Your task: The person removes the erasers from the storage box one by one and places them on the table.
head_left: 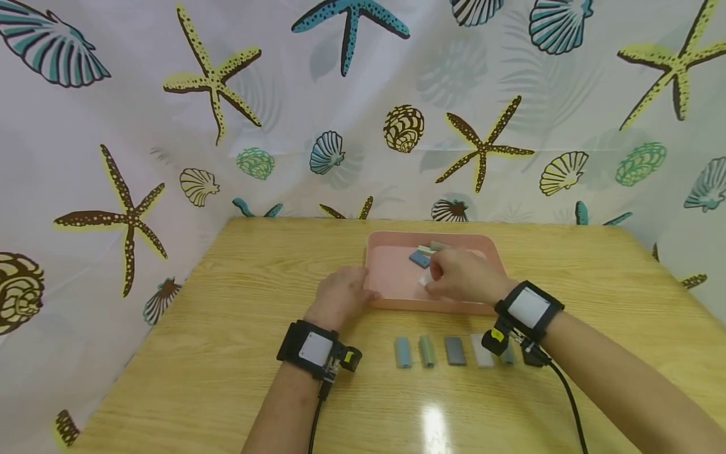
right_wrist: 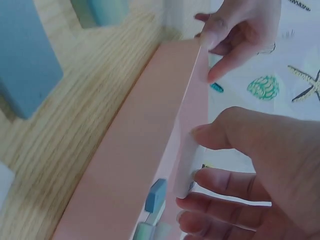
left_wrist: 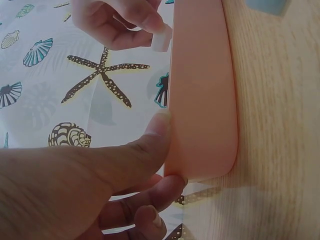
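Observation:
My right hand (head_left: pixel 465 274) is over the pink tray (head_left: pixel 431 305) and pinches a small white eraser-like block (right_wrist: pixel 187 167) between thumb and fingertips. In the head view most of that block is covered by the fingers. At the tray's left end, my left hand (head_left: pixel 343 293) grips the wall, the thumb (left_wrist: pixel 159 130) at the rim and the fingers curled against the outside. Behind the right hand, a blue block (head_left: pixel 420 259) lies in the tray beside a few pale ones, partly hidden.
In front of the tray, several blocks stand in a row on the wooden table (head_left: pixel 255 353): light blue (head_left: pixel 403 352), green (head_left: pixel 427 352), grey (head_left: pixel 455 350) and white (head_left: pixel 482 350). The right wrist camera hides part of the row's right end. A patterned cloth (head_left: pixel 363 126) hangs behind.

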### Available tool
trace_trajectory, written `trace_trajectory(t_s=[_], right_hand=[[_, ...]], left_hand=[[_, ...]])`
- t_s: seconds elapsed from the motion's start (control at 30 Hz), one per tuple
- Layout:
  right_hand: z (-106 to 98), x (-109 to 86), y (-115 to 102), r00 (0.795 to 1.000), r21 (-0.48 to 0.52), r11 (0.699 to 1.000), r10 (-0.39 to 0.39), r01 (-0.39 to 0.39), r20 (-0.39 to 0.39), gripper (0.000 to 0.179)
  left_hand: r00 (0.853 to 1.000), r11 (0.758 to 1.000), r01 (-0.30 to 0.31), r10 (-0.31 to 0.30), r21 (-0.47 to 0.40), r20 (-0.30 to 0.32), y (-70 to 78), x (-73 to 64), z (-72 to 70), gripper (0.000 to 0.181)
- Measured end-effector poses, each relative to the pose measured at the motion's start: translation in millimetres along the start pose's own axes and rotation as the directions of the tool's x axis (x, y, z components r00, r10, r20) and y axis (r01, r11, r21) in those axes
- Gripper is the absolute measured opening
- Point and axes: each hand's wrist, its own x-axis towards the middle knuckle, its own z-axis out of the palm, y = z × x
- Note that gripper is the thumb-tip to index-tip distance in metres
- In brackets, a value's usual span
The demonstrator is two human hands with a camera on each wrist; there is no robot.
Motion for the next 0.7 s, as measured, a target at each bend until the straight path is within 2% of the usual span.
trace_trajectory(t_s=[0.13, 0.23, 0.47, 0.7], right_hand=[[0, -6.3, -8, 0.993, -0.049, 0.992, -0.116, 0.114, -0.038, 0.019], [1, -11.9, -17, 0.984, -0.055, 0.983, -0.176, 0.174, -0.033, 0.018], [5, -34.5, -42, 0.968, -0.06, 0.966, -0.251, 0.252, 0.014, 0.017], [15, -53.0, -61, 0.954, -0.108, 0.95, -0.282, 0.292, 0.097, 0.024]], left_hand=[[1.0, 1.0, -0.011, 0.011, 0.003, -0.006, -1.0, 0.7, 0.3, 0.025], [1.0, 1.0, -0.014, 0.014, 0.003, -0.005, -1.4, 1.4, 0.4, 0.024], [1.0, 1.0, -0.006, 0.006, 0.018, 0.008, -1.4, 2.2, -0.2, 0.026], [1.0, 1.0, 0.002, -0.002, 0.027, -0.001, -1.3, 0.7, -0.7, 0.026]])
